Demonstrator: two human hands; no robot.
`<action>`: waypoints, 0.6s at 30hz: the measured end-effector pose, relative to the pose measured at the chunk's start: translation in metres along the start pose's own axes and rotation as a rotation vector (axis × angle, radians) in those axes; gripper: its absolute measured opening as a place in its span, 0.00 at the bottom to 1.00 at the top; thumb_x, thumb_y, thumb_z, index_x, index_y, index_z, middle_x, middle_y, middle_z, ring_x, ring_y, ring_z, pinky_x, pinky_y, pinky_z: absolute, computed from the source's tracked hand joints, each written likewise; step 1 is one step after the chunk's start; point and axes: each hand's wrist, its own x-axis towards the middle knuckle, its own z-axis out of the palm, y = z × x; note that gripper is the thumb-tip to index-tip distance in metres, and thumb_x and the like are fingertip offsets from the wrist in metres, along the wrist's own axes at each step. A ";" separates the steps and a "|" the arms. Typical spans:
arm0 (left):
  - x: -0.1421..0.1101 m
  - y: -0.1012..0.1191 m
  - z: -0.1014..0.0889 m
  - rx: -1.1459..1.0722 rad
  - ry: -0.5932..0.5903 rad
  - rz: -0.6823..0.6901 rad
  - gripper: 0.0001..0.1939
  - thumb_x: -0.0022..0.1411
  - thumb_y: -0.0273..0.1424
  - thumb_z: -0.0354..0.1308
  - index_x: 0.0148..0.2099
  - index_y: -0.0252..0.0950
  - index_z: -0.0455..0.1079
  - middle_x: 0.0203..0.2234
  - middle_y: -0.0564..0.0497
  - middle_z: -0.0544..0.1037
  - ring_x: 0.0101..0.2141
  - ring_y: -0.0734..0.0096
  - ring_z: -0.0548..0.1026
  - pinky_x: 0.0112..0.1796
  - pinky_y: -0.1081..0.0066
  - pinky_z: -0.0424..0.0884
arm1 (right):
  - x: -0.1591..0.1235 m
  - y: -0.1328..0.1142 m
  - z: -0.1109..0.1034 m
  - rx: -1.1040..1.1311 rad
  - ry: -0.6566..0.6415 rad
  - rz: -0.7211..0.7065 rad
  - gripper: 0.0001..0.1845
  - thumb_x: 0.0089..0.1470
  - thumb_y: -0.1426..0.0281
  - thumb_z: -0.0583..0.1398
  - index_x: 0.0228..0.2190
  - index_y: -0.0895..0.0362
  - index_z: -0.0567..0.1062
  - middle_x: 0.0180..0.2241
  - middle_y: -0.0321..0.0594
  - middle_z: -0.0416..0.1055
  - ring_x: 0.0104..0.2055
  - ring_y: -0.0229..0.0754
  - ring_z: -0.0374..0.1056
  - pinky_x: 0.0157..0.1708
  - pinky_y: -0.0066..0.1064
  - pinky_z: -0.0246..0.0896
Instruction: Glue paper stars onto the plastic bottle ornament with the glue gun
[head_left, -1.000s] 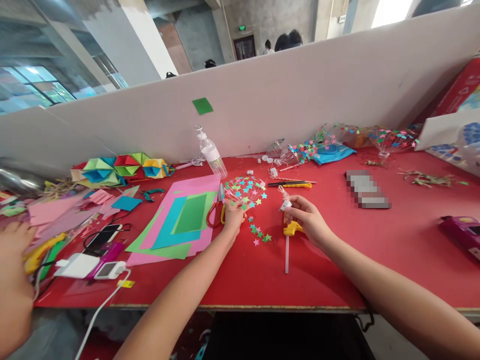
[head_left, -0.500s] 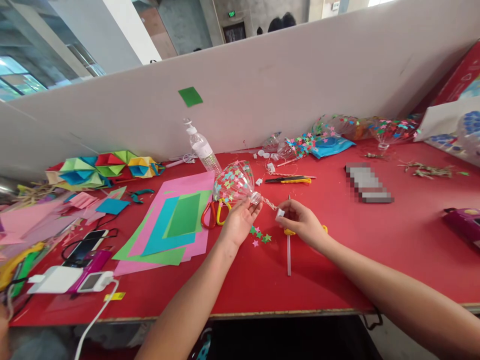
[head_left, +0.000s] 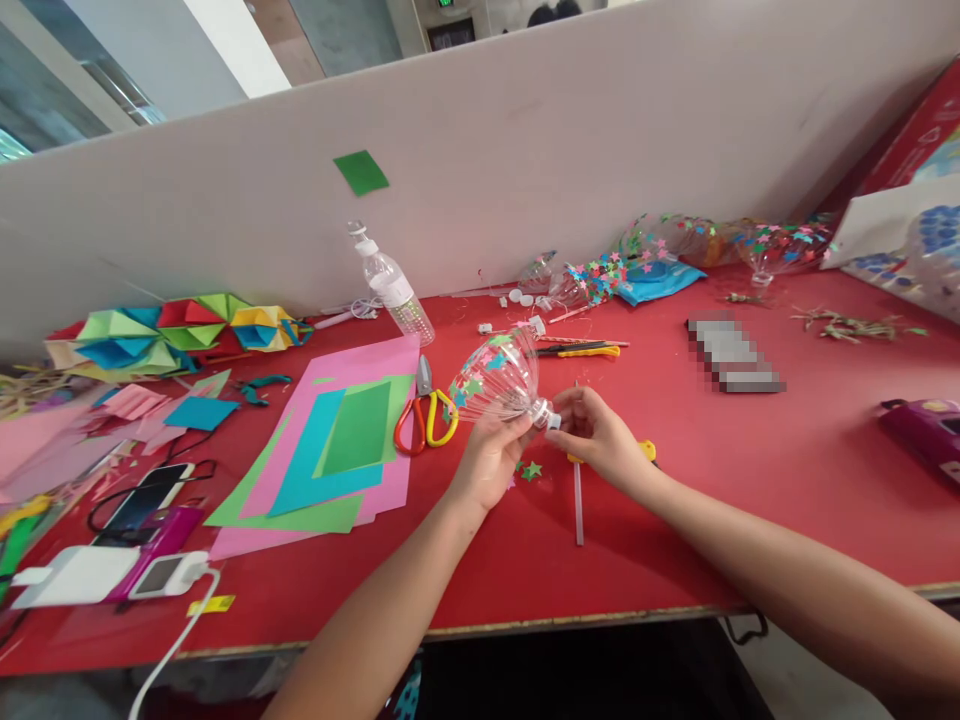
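My left hand [head_left: 489, 460] is closed around the neck of a clear balloon [head_left: 497, 380] dotted with coloured paper stars, held just above the red table [head_left: 675, 540]. My right hand [head_left: 596, 437] pinches a small white cap [head_left: 553, 420] at the balloon's neck, so both hands meet there. Under my right hand lie a yellow glue gun [head_left: 646, 451], mostly hidden, and a clear stick [head_left: 578, 500]. A few loose paper stars [head_left: 531, 470] lie on the table between my hands.
Red-and-yellow scissors [head_left: 420, 420] lie beside stacked coloured paper sheets [head_left: 330, 450]. A water bottle [head_left: 390, 285], folded paper shapes [head_left: 172, 335], more star-covered balloons [head_left: 660, 250], a yellow knife [head_left: 585, 350], chargers and phones [head_left: 127, 570] and a pink tool [head_left: 926, 430] surround the spot. A white partition [head_left: 600, 150] stands behind.
The balloon was lifted off the table and turned, its neck brought to my hands. My right hand moved left with the white cap until it met the neck. The view tilted down.
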 end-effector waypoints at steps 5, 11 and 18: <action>-0.002 -0.004 0.003 0.002 0.014 0.022 0.15 0.47 0.27 0.70 0.39 0.36 0.73 0.35 0.51 0.79 0.38 0.69 0.77 0.43 0.69 0.72 | -0.002 0.000 0.000 -0.032 0.018 -0.018 0.13 0.48 0.64 0.64 0.30 0.52 0.64 0.28 0.31 0.65 0.28 0.35 0.62 0.30 0.30 0.59; -0.002 -0.005 0.004 0.014 0.021 0.042 0.14 0.48 0.28 0.70 0.39 0.37 0.74 0.35 0.52 0.79 0.39 0.68 0.77 0.44 0.69 0.72 | -0.002 -0.003 0.002 0.045 0.068 0.030 0.15 0.46 0.60 0.65 0.28 0.53 0.66 0.27 0.33 0.67 0.28 0.36 0.63 0.30 0.30 0.60; -0.002 -0.011 0.004 0.050 0.033 0.064 0.11 0.49 0.28 0.68 0.37 0.37 0.74 0.35 0.51 0.79 0.39 0.68 0.77 0.45 0.68 0.72 | -0.001 -0.006 0.003 0.223 0.083 0.172 0.17 0.41 0.58 0.68 0.28 0.54 0.70 0.29 0.35 0.72 0.32 0.39 0.69 0.37 0.34 0.66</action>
